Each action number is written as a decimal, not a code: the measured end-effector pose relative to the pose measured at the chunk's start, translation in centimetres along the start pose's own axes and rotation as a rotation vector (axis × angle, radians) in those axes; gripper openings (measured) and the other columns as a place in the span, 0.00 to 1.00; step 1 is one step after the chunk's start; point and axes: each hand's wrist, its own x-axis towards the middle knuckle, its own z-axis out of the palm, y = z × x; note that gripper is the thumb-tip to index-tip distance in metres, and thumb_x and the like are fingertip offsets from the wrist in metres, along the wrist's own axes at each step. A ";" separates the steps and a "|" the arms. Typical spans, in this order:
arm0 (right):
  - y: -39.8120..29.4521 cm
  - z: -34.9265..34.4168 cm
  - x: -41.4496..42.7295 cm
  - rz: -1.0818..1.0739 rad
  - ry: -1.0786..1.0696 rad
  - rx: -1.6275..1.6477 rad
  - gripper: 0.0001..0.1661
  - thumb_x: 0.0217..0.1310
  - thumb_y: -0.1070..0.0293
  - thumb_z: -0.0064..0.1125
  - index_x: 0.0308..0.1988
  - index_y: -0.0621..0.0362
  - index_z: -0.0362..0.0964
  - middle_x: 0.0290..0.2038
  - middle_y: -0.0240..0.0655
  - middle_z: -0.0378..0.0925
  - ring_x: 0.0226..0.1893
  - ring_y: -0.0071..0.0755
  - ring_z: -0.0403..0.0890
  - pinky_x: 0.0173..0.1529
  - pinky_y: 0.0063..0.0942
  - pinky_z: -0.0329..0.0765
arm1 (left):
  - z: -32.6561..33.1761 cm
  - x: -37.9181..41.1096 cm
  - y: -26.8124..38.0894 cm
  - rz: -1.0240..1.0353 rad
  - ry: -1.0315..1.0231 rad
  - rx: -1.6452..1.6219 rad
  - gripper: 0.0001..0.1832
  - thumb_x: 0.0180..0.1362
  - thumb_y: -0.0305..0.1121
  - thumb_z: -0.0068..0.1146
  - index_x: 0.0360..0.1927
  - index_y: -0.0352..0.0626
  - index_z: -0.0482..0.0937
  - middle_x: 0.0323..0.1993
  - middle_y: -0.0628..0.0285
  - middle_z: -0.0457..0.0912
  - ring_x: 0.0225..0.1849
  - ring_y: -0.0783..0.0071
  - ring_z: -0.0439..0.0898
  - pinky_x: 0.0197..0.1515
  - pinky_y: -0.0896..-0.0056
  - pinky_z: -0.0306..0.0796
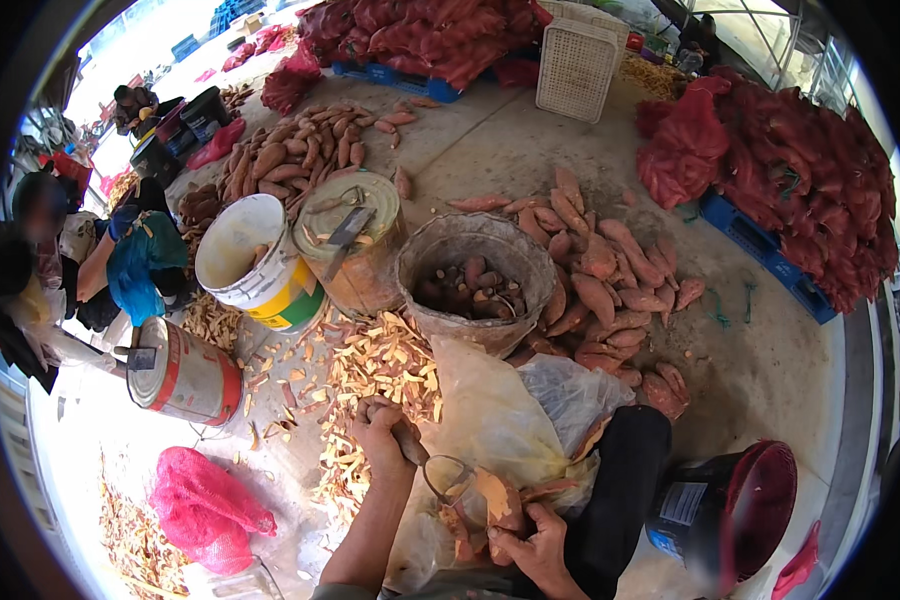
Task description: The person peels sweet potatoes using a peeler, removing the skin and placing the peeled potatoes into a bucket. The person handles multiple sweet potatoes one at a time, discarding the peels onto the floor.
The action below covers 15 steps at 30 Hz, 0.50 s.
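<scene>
My left hand [382,435] is closed around the handle of a peeling tool [448,478] with a looped metal blade. The loop is beside a partly peeled sweet potato [501,506], where orange flesh shows next to reddish skin. My right hand [536,541] holds that sweet potato low over my lap. A strip of peel [456,529] hangs just below the blade. Clear plastic sheeting [487,405] covers my lap and leg. Beyond my left hand lies a heap of peelings [382,367] on the concrete floor.
A worn bucket [476,326] holding small pieces stands ahead, beside unpeeled sweet potatoes [596,292]. A white bucket [240,244] and lidded drum [352,262] stand left of it. A dark bucket [720,510] is at right. A co-worker [90,255] sits at left, near a red-banded drum [195,371].
</scene>
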 end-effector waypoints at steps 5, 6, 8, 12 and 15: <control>1.7 0.6 0.0 0.224 -0.109 0.382 0.19 0.40 0.69 0.67 0.33 0.70 0.71 0.26 0.34 0.75 0.26 0.20 0.73 0.31 0.21 0.71 | -0.8 1.0 -3.5 0.119 0.054 0.115 0.07 0.39 0.19 0.46 0.22 0.40 0.64 0.15 0.67 0.65 0.13 0.80 0.63 0.15 0.79 0.61; 1.4 0.3 0.2 0.304 -0.132 0.458 0.20 0.41 0.70 0.67 0.35 0.70 0.70 0.27 0.33 0.75 0.27 0.20 0.73 0.32 0.20 0.71 | -1.2 1.8 -3.9 0.151 0.094 0.144 0.07 0.39 0.19 0.46 0.22 0.40 0.64 0.15 0.68 0.64 0.14 0.80 0.63 0.15 0.79 0.61; -0.1 -0.6 0.5 0.451 -0.181 0.612 0.22 0.42 0.71 0.65 0.39 0.71 0.69 0.30 0.32 0.75 0.29 0.19 0.74 0.34 0.20 0.71 | -2.6 3.7 -4.0 0.283 0.092 0.281 0.07 0.38 0.18 0.46 0.22 0.40 0.64 0.15 0.68 0.63 0.13 0.79 0.63 0.15 0.78 0.59; -2.0 -1.4 0.4 0.437 -0.246 0.515 0.24 0.38 0.73 0.63 0.41 0.64 0.68 0.26 0.31 0.73 0.24 0.24 0.74 0.30 0.21 0.72 | -4.6 5.2 -2.8 0.050 0.245 0.138 0.08 0.37 0.19 0.47 0.21 0.41 0.64 0.14 0.65 0.65 0.10 0.75 0.62 0.13 0.76 0.58; -3.2 -1.5 0.3 0.434 -0.239 0.524 0.22 0.41 0.75 0.60 0.41 0.65 0.68 0.26 0.28 0.73 0.24 0.20 0.72 0.30 0.18 0.70 | -5.0 5.1 -2.3 0.009 0.249 0.093 0.07 0.37 0.19 0.47 0.21 0.42 0.64 0.13 0.65 0.65 0.11 0.75 0.62 0.12 0.75 0.60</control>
